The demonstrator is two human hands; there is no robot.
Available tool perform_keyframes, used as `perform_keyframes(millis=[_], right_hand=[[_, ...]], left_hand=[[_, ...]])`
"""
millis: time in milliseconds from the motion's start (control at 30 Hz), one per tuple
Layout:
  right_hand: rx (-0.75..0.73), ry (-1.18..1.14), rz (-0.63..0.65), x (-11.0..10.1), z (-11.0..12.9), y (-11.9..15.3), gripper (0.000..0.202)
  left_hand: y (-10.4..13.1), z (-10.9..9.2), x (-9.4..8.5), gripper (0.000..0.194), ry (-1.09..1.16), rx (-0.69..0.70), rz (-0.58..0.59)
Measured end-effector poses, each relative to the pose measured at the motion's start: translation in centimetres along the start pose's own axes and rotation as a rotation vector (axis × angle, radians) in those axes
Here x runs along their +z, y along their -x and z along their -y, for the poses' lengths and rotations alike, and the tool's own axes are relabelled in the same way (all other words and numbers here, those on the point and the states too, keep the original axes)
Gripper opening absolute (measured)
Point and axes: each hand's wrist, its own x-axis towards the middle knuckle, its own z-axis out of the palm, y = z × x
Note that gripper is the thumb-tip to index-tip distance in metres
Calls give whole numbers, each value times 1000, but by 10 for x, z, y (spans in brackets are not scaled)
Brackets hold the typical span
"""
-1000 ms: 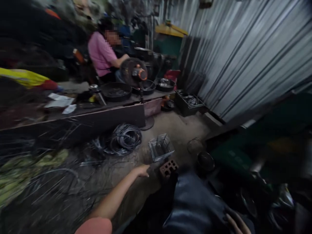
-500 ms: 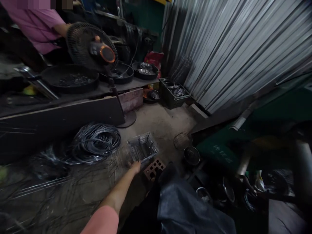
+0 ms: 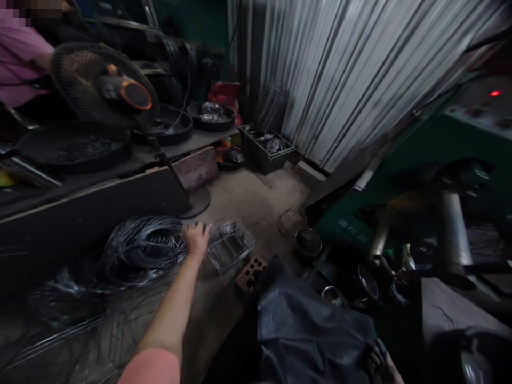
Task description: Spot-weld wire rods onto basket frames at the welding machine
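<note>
My left hand (image 3: 196,238) reaches out over the floor with its fingers closed round a thin wire frame (image 3: 218,233), whose outline blurs against the wires behind. Just beyond and below it stands a rectangular wire basket (image 3: 229,253) with metal rods or wires inside. To the left of the hand lies a big coil of metal wire (image 3: 140,245). My right hand (image 3: 382,364) shows dimly at the bottom right, beside the dark apron (image 3: 312,325) over my lap; its fingers are too dark to read.
A perforated brick (image 3: 250,273) lies before my knees, near a round pan-like disc (image 3: 308,242). A standing fan (image 3: 120,93) and black trays (image 3: 212,116) are at the left. A green crate (image 3: 266,149) holds wire rings. Green machinery (image 3: 344,218) stands at the right.
My left hand has moved up and left from the near edge of the wire basket, carrying a wire frame. The view has turned right, and my right hand has come into sight.
</note>
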Motion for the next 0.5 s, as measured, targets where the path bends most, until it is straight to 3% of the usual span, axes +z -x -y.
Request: perform_keyframes(millis=[133, 233, 333, 433, 500], right_hand=[[19, -106, -31, 5, 7, 6, 61], [-45, -85, -52, 17, 39, 16, 58], [-328, 99, -4, 33, 97, 33, 47], [-639, 258, 36, 42, 158, 56, 51], [-760, 329, 181, 43, 186, 71, 51]], left_hand=[[10, -12, -25, 39, 70, 47, -89], [17, -40, -53, 31, 260, 222, -123], [24, -88, -96, 27, 481, 530, -77], [36, -146, -144, 26, 662, 841, 70], [47, -184, -172, 27, 753, 1003, 161]])
